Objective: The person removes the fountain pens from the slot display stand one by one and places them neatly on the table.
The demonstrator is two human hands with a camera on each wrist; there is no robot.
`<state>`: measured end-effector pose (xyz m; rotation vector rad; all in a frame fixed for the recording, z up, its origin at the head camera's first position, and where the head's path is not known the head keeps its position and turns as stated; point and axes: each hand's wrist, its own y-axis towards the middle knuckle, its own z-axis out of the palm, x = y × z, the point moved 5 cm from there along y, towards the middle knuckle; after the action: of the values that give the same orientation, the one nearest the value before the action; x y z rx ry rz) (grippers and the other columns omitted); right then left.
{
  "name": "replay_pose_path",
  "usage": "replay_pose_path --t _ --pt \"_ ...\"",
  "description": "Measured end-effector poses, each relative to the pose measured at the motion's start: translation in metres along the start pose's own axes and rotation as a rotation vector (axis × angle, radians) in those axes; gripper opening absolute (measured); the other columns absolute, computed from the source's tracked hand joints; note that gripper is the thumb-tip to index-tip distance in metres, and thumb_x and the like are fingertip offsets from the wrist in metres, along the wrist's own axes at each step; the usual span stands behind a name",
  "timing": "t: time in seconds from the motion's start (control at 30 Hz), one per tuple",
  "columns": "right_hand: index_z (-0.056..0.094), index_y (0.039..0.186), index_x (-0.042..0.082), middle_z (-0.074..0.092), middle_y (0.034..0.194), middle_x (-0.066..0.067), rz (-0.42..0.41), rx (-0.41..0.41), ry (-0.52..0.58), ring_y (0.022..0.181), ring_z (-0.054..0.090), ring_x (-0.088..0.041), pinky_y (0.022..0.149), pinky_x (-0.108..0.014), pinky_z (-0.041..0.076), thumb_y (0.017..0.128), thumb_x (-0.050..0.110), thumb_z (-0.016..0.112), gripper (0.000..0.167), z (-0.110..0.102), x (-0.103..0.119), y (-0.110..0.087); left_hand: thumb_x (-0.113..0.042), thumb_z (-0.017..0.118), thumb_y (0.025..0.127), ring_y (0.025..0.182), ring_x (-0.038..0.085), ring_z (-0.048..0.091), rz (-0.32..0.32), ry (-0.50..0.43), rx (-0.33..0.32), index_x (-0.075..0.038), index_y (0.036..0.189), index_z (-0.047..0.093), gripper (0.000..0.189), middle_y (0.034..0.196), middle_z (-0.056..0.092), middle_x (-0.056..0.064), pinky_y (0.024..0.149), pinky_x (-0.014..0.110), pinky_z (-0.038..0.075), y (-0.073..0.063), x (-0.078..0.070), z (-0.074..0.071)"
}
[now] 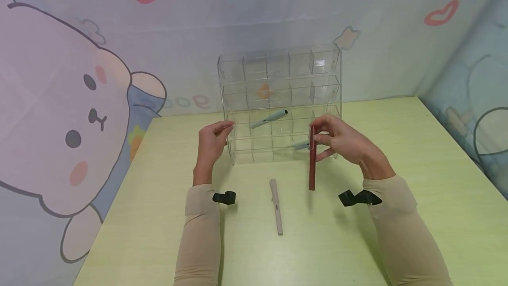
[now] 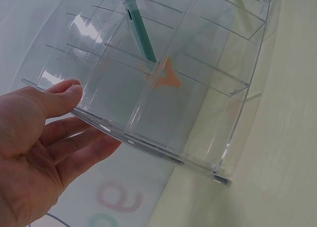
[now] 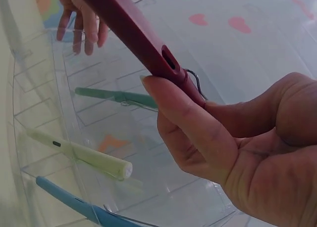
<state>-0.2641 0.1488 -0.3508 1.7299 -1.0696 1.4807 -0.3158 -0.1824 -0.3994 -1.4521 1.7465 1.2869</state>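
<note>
My right hand (image 1: 341,140) pinches a dark red pen (image 1: 312,167) by its clip end, in front of the lower right of a clear acrylic rack (image 1: 279,80). The pen points downward in the head view. At the rack's left side, my left hand (image 1: 212,142) holds the side edge, thumb (image 2: 67,96) on one face and fingers beyond it. A teal pen (image 1: 270,119) lies slanted in a lower tier. Below it are a pale green pen (image 3: 84,155) and a blue pen (image 3: 84,207), clearest in the right wrist view.
A pale pinkish pen (image 1: 276,208) lies on the light yellow-green table (image 1: 151,233), in front of the rack. Behind stands a cloth backdrop (image 1: 178,25) printed with a cartoon animal and hearts. Black wrist cameras (image 1: 225,197) stick out from both sleeves.
</note>
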Motion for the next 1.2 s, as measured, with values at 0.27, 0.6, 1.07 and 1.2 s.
replay_pose_path --t 0.27,0.6,1.07,1.2 --pt "0.037 0.132 -0.011 0.044 0.122 -0.034 0.034 0.09 0.04 0.1 0.061 -0.033 0.078 -0.05 0.06 0.103 -0.008 0.042 0.03 0.006 -0.011 0.005 -0.015 0.068 0.098 0.1 0.024 0.07 -0.001 0.001 -0.002 -0.009 0.113 0.077 0.019 0.111 0.073 0.009 0.069 0.033 0.061 0.001 0.001 0.0" --pt "0.041 0.13 -0.01 0.052 0.117 -0.026 0.096 0.192 0.024 0.104 0.059 -0.036 0.079 -0.052 0.059 0.1 -0.011 0.047 0.032 0.022 -0.022 0.011 -0.013 0.068 0.098 0.098 0.023 0.07 0.017 0.012 -0.01 -0.007 0.113 0.077 0.019 0.11 0.074 0.01 0.066 0.027 0.059 0.001 0.0 0.0" --pt "0.045 0.126 -0.012 0.056 0.11 -0.027 0.158 0.248 -0.012 0.093 0.067 -0.033 0.078 -0.05 0.06 0.095 -0.013 0.054 0.032 0.04 -0.033 0.016 -0.013 0.069 0.097 0.093 0.026 0.071 0.03 0.027 -0.02 -0.007 0.112 0.078 0.018 0.108 0.074 0.01 0.068 0.028 0.057 0.002 -0.001 0.0" --pt "0.045 0.126 -0.013 0.055 0.109 -0.026 0.171 0.269 -0.026 0.092 0.067 -0.033 0.078 -0.048 0.06 0.096 -0.014 0.052 0.03 0.048 -0.04 0.02 -0.012 0.069 0.097 0.097 0.026 0.071 0.035 0.046 -0.028 -0.007 0.111 0.078 0.017 0.108 0.074 0.01 0.082 0.037 0.058 0.001 0.0 0.001"
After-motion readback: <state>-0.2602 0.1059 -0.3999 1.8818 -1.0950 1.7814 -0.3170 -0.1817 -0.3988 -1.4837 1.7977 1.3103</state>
